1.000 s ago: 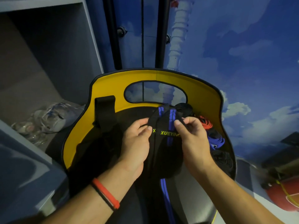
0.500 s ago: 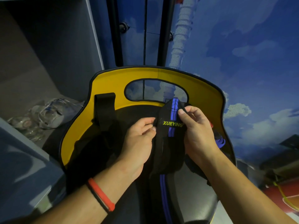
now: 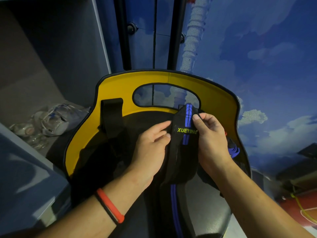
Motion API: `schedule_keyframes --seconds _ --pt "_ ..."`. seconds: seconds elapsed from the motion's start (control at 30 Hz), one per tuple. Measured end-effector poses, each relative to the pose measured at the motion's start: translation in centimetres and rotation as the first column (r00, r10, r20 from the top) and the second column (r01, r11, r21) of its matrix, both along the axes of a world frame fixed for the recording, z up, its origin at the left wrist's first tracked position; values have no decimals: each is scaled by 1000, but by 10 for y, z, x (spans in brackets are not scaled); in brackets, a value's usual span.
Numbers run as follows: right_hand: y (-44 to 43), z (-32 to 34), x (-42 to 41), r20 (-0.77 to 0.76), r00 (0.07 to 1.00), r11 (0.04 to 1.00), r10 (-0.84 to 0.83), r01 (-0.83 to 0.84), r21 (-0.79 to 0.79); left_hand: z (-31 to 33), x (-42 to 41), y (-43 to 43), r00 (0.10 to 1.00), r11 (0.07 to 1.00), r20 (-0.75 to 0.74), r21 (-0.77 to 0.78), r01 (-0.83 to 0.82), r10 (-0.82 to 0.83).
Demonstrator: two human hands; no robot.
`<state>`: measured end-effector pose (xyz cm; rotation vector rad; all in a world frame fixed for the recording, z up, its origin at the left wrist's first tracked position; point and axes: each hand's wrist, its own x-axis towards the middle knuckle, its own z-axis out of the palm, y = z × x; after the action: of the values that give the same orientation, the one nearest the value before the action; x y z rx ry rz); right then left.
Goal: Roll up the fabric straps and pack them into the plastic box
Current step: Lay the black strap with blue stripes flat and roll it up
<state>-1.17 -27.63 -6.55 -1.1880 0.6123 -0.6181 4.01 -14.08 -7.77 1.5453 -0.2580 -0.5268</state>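
Raised slightly, strap (image 3: 181, 152) reading XUEYING stays pinched by left hand (image 3: 151, 148) and right hand (image 3: 211, 138).

Crumpled plastic bags (image 3: 56, 120); cloud-painted wall (image 3: 257, 57).

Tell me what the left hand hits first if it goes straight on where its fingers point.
The left hand meets the rolled strap at once; its fingertips look already against it. Beyond, probably the right hand.
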Motion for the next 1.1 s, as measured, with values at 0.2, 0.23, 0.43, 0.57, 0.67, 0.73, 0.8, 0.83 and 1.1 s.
schedule_keyframes --seconds 0.2,0.23,0.43,0.57,0.67,0.73,0.8,0.83,1.1 --pt "-1 -3 3 -20 998 998 -61 60 -21 -3 -6 -4 983 999 183 54 0 -10" --pt "-1 -4 3 -22 998 998 -65 65 -20 -4 -7 -5 975 997 220 72 0 -16" --pt "0 -8 4 -18 998 994 -68 66 -87 -7 -4 -6 946 996 322 85 4 -32" --pt "-3 -8 3 -42 999 984 -10 3 -177 -8 9 -6 994 1000 106 20 -18 16" --pt "-1 -10 0 -114 993 955 30 -62 -290 -10 20 -4 998 998 -9 -29 -64 64" --pt "1 -10 -2 -100 994 955 48 -75 -287 -10 22 -3 999 999 -17 -15 -50 49" --pt "1 -11 -2 -86 995 957 43 -66 -282 -13 21 -4 1000 1000 -21 -6 -22 21" --pt "0 -11 -1 -74 996 957 40 -59 -284 -14 20 -6 1000 1000 -22 -5 -17 17" --pt "4 -16 0 -141 990 876 1 -69 -477 -12 26 -8 993 995 -58 -6 -104 103"
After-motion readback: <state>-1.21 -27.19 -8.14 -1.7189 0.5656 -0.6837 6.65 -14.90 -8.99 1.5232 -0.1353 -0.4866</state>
